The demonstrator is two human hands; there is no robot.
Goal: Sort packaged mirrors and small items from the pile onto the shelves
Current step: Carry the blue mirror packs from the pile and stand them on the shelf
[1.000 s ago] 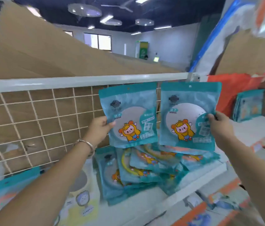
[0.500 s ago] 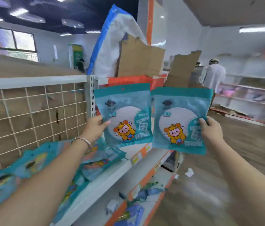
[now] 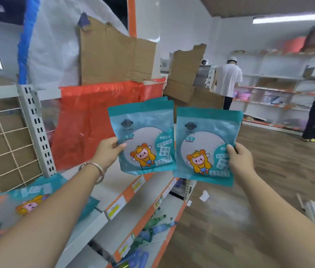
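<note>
My left hand [image 3: 107,151] pinches the left edge of a teal mirror packet [image 3: 145,138] with a round mirror and a yellow cartoon figure; a second packet's top edge peeks out behind it. My right hand [image 3: 239,161] grips the right edge of a matching teal packet [image 3: 201,146]. Both packets are held upright, side by side, in the air past the end of the shelf unit. More teal packets [image 3: 30,202] lie in a pile on the white shelf [image 3: 94,215] at lower left, partly hidden by my left forearm.
White shelves with orange price strips [image 3: 125,196] step down below the packets, with small items [image 3: 152,227] on the lowest. A wire grid panel [image 3: 3,140], red plastic sheet [image 3: 94,117] and cardboard [image 3: 112,53] stand behind. Two people [image 3: 228,80] work at far shelves; wood floor lies right.
My view has swung right, away from the pile and grid panel toward the shelf end and the aisle. Both hands keep holding their packets upright side by side.
</note>
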